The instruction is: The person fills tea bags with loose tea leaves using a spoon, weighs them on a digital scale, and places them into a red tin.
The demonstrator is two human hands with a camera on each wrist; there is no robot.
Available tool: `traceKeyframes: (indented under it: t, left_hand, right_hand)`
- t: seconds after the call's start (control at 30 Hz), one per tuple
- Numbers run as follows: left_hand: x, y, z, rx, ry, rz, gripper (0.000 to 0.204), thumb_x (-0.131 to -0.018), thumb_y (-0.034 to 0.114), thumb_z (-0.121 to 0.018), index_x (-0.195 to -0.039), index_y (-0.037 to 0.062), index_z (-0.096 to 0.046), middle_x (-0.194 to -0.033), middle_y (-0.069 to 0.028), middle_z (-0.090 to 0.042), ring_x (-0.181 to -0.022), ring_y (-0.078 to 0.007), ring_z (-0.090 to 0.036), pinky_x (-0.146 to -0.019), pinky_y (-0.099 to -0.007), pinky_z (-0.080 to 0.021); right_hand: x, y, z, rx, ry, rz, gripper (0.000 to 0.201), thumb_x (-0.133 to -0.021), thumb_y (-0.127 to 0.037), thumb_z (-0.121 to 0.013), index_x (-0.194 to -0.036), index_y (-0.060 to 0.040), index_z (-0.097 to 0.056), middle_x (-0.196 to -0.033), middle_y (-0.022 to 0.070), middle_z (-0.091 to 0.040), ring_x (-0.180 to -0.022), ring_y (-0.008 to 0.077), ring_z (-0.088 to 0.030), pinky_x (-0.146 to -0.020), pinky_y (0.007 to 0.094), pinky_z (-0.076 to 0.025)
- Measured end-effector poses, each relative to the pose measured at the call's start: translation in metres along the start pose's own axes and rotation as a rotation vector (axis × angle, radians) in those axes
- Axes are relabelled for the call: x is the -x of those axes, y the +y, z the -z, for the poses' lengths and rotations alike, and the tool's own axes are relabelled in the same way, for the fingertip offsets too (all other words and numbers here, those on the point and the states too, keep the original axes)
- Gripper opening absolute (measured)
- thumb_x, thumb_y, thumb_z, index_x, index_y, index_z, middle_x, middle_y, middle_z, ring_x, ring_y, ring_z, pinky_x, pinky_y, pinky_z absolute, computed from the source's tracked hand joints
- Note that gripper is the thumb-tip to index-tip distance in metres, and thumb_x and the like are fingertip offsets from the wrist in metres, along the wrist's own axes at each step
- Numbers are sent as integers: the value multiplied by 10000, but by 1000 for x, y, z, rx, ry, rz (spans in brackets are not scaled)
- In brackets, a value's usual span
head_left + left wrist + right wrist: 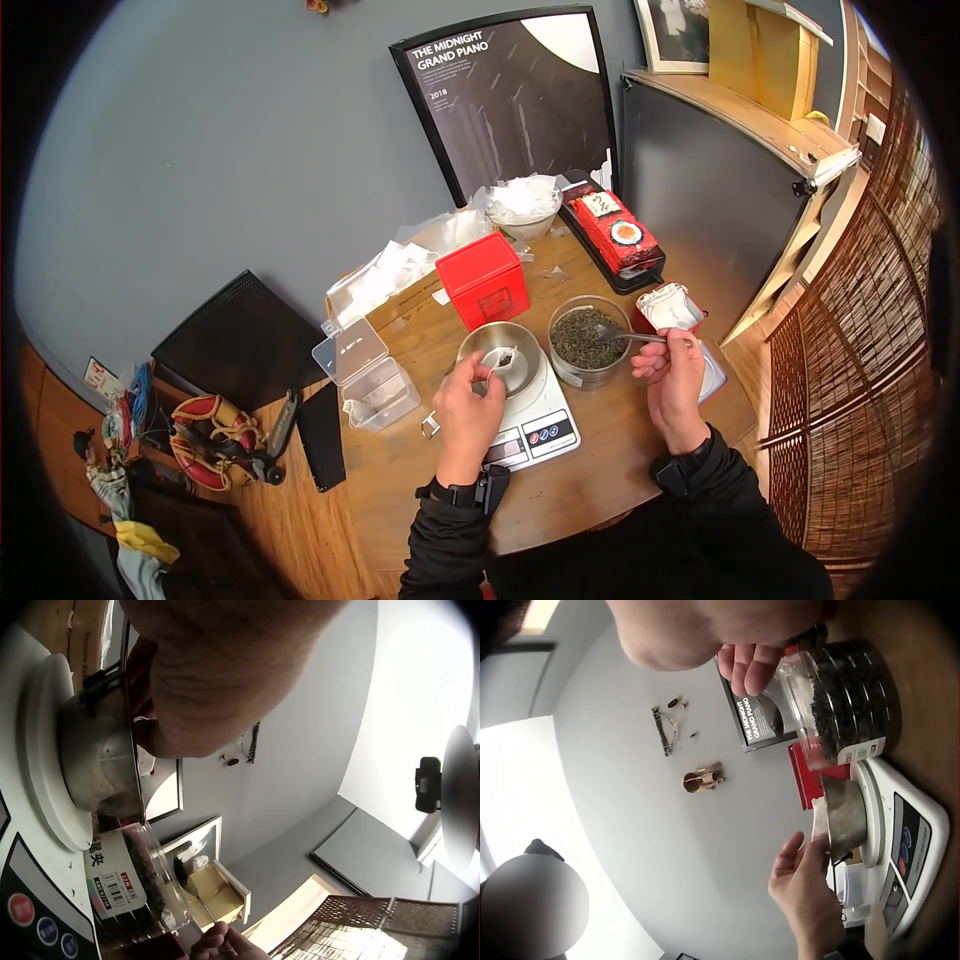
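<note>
My left hand point(468, 408) pinches the edge of a small white tea bag point(513, 367) with dark leaves inside it, over a steel bowl point(527, 345). Under the bowl is a white kitchen scale point(552, 412). My right hand point(674, 380) holds a metal spoon point(640, 337) by its handle, its head over the dried tea leaves point(577, 343) in a clear round jar point(583, 378). In the right wrist view, the jar point(855, 705) stands beside the scale. The bowl point(97, 761) has a dark clip at its rim in the left wrist view.
Behind the bowl stands a red tin point(484, 280). An open plastic box point(385, 395) is at left; white bags fill a cardboard box point(400, 322) and a bowl point(527, 228) at the back. A red package point(612, 230) and another open tin point(690, 327) stand at right.
</note>
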State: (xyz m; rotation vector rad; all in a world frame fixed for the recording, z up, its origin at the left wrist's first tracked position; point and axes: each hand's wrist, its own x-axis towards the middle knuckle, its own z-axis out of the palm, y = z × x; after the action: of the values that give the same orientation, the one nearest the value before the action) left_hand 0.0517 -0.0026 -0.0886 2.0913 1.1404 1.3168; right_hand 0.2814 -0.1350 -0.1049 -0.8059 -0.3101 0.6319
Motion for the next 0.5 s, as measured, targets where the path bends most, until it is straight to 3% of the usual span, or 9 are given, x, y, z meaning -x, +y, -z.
traceKeyframes:
  t: [0.5]
  left_hand:
    - [1, 2, 1, -13, -25, -12, 290, -766, 39, -708, -1055, 11, -707, -791, -95, -706, -761, -299, -683, -715, -402, -544]
  right_hand:
    - [34, 35, -55, 69, -168, -93, 202, -1048, -213, -531, -1072, -13, -526, -816, 151, -672, -683, 238, -710, -579, 329, -590]
